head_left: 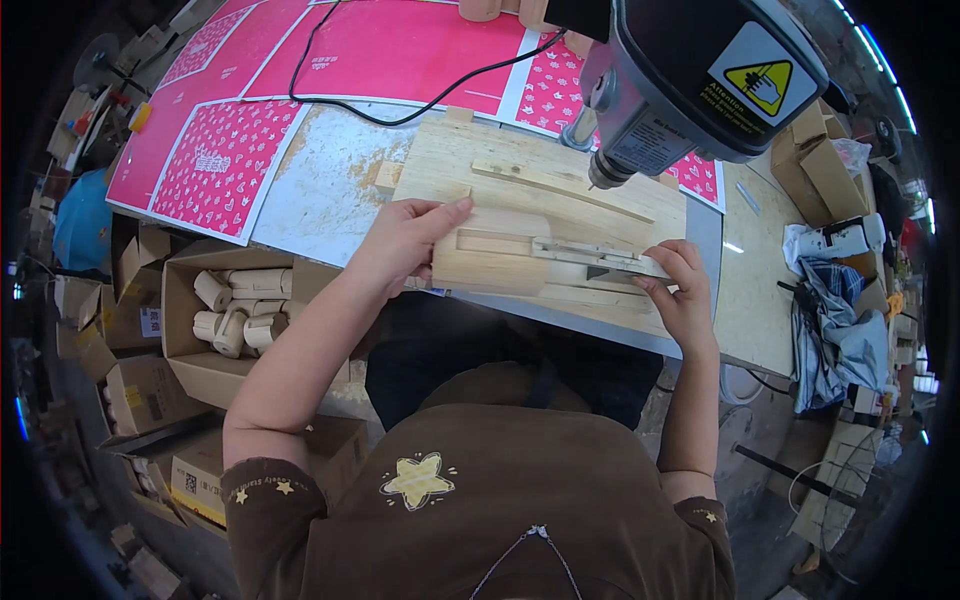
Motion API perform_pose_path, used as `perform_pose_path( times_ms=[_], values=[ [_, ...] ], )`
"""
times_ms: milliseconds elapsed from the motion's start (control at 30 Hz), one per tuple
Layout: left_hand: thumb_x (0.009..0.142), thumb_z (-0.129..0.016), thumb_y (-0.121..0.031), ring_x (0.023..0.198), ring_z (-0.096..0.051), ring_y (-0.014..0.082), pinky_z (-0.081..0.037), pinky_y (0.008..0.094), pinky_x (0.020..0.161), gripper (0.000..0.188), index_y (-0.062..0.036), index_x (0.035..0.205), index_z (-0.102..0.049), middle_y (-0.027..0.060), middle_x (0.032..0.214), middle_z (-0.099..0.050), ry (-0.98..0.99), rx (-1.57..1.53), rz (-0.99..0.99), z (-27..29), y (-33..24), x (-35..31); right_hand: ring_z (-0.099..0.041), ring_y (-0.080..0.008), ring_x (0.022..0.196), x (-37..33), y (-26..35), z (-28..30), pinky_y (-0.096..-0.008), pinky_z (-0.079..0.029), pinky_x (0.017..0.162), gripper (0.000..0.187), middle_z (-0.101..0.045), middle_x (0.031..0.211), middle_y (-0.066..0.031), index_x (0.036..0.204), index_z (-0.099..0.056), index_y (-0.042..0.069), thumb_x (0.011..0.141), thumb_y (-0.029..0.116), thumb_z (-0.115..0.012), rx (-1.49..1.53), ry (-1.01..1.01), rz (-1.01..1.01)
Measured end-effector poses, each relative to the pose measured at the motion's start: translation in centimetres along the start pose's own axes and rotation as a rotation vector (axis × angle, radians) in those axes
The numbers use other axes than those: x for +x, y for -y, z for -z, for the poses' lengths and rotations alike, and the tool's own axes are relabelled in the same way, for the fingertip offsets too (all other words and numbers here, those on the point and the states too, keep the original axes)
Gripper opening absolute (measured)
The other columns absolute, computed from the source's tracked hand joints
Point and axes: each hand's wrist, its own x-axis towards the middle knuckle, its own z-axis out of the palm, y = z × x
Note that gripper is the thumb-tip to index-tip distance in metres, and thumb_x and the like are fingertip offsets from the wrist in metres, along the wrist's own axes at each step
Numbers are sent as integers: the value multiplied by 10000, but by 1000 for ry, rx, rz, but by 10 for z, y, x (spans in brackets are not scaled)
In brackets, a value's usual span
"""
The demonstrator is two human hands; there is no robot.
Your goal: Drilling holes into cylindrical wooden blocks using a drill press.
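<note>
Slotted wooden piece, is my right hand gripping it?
No, your left hand grips the slotted wooden piece; your right hand holds a caliper-like tool.

The drill head [690, 85] hangs beyond the hands [405, 245] [685, 295]; open tabletop [748, 285] lies rightward.

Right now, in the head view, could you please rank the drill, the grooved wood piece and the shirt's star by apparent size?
Largest to smallest, as they look:
1. drill
2. wood piece, in the left hand
3. star

From here I see 1 pale wooden block [490, 268], smooth and rounded, with a long groove. 1 thin grayish strip [590, 255] slants rightward from the groove.
</note>
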Motion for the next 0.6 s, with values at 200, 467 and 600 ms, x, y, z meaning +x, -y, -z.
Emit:
perform_pose_path(
  times_ms=[200, 467, 600],
  values=[
    [821, -638, -354, 568, -524, 74, -393, 219, 462, 579, 62, 1156, -415, 50, 724, -560, 117, -149, -3, -36, 15, 8, -508, -282, 853, 4, 13, -8, -358, -424, 741, 317, -557, 874, -95, 913, -600, 44, 622, 42, -725, -19, -30, 16],
    [598, -787, -174, 896, -538, 223, -429, 341, 753, 573, -31, 1104, -560, 79, 969, -543, -54, 336, -869, -52, 58, 17, -537, -257, 786, 15, -5, -12, -333, -451, 662, 335, -588, 851, -91, 939, -618, 49, 625, 23, -731, -113, -227, -62],
    [544, -808, -249, 930, -515, 198, -303, 368, 833, 696, -76, 1164, -544, 49, 969, -549, -211, 625, -914, -41, 57, 40, -547, -253, 798, 32, -4, -26, -325, -461, 666, 343, -589, 870, -91, 959, -623, 52, 634, 18, -727, -86, -254, -85]
  ],
)
